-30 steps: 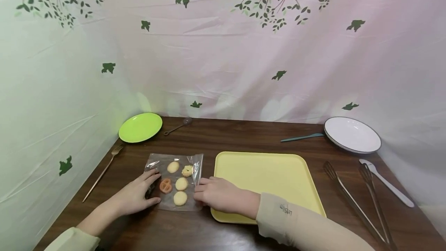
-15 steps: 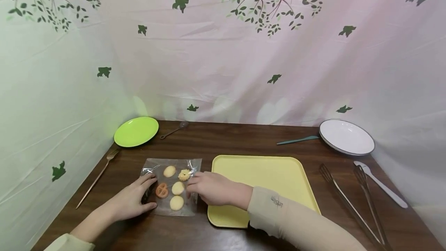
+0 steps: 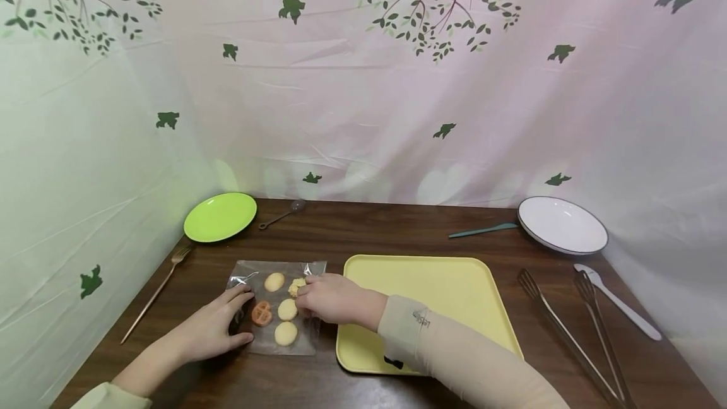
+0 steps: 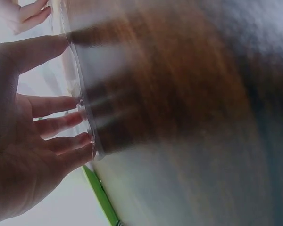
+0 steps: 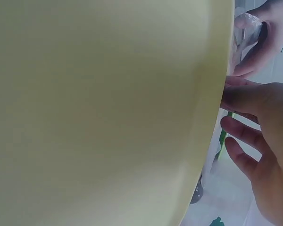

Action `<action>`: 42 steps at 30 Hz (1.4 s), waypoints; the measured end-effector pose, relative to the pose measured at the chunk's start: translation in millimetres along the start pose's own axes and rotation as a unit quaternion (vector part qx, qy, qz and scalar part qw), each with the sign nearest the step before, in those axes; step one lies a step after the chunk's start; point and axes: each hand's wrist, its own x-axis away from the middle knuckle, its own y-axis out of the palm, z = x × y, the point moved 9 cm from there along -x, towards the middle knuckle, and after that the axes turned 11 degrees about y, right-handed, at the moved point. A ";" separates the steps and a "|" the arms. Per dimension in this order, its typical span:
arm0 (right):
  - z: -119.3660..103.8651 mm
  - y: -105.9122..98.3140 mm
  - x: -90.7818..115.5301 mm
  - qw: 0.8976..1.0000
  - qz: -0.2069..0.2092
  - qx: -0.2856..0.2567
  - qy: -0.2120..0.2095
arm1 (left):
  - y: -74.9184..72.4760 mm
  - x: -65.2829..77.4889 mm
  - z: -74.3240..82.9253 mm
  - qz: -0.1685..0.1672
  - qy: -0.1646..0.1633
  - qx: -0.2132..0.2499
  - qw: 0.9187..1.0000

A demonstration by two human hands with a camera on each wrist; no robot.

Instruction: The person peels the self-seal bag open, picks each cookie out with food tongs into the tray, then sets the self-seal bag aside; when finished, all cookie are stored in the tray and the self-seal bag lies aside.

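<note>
A clear plastic bag lies on the table with several cookies on or in it; I cannot tell which. They are a pretzel-shaped one, a flower-shaped one, and round pale ones, such as the front cookie. My left hand rests at the bag's left edge, fingers spread and only slightly bent, as the left wrist view also shows. My right hand is over the bag's right side, fingertips by the flower-shaped cookie and the middle round cookie. The tips of its thumb and index finger are hidden.
A yellow tray lies under my right forearm. Around it are a green plate, dark spoon, fork, teal knife, white plate, white knife and metal tongs. Patterned cloth hangs behind.
My right hand has moved left and away from me, from the bag's right edge to above the cookies. My left hand stays at the bag's left edge. The head view has shifted slightly.
</note>
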 end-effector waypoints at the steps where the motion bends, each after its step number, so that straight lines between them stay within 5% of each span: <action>1: 0.6 -1.3 -0.2 1.000 0.003 0.004 0.001 | -0.4 0.2 0.1 0.002 0.001 -0.002 1.000; 13: 15.0 -8.8 19.7 0.998 0.016 0.047 0.024 | 0.7 -1.7 0.9 -0.006 -0.002 -0.005 1.000; 24: 23.9 -15.2 36.5 0.998 0.054 0.005 0.021 | 1.9 -3.3 -0.1 -0.014 -0.007 -0.004 1.000; 42: 40.8 -1.6 -10.9 0.999 0.008 0.019 0.046 | 1.8 -4.5 1.1 -0.023 -0.012 0.000 1.000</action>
